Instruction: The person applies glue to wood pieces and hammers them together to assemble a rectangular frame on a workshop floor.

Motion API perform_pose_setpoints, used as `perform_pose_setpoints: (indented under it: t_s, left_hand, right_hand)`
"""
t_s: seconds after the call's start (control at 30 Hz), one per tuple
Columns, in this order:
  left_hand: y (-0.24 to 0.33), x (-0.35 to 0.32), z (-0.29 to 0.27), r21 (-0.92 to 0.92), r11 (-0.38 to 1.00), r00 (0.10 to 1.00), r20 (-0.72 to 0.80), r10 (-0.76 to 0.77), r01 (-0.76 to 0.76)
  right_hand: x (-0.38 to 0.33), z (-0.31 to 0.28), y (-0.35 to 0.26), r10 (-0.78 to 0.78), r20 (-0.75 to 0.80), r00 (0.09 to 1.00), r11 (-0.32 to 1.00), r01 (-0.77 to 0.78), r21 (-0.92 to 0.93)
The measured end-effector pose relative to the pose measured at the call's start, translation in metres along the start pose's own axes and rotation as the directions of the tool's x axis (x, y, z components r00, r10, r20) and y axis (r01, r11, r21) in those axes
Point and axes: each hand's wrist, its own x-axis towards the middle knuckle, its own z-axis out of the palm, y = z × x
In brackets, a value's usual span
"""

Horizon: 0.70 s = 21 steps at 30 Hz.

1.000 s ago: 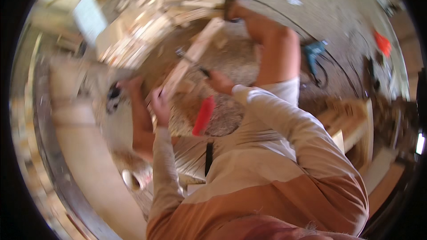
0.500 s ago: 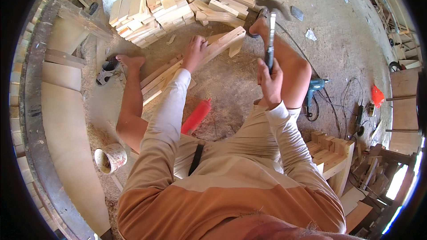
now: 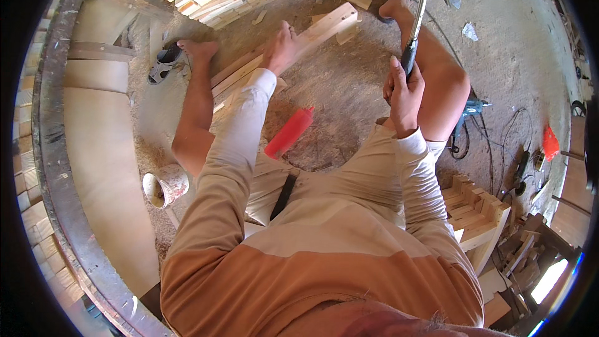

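Your right hand [image 3: 404, 90] is clamped on the raised steel claw hammer [image 3: 417, 12]; your left hand [image 3: 281, 50] presses flat, fingers together, on the long pale wooden batten [image 3: 312, 31] on the floor. Next, likely a well-aimed downward strike.

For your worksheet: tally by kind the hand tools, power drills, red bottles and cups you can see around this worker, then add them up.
Hammer, gripped in the right hand: 1
Power drill: 1
Red bottle: 1
Paint-stained cup: 1
Total: 4
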Motion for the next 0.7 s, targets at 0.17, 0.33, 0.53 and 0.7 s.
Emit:
perform_pose_setpoints:
  t_s: [0.17,0.33,0.53,0.7]
  left_hand:
    - [-0.035,-0.014,-0.028,0.026,1.0,0.999,-0.053,0.001,0.001]
    - [-0.062,-0.032,-0.031,0.177,0.984,0.998,0.061,0.015,-0.026]
    - [-0.05,-0.04,-0.03,-0.079,0.994,0.992,-0.102,0.068,-0.076]
    - [-0.015,-0.032,-0.017,-0.201,0.832,0.845,-0.275,0.459,-0.517]
  right_hand:
    - [0.001,-0.001,0.003,0.013,0.026,1.0,1.0,-0.013,-0.015]
    - [0.002,0.001,0.008,0.019,0.05,0.999,0.999,-0.017,-0.033]
    - [-0.002,0.0,0.009,-0.018,0.074,0.997,0.994,0.026,-0.109]
    - [-0.006,0.004,0.02,-0.284,0.078,0.956,0.959,0.285,-0.008]
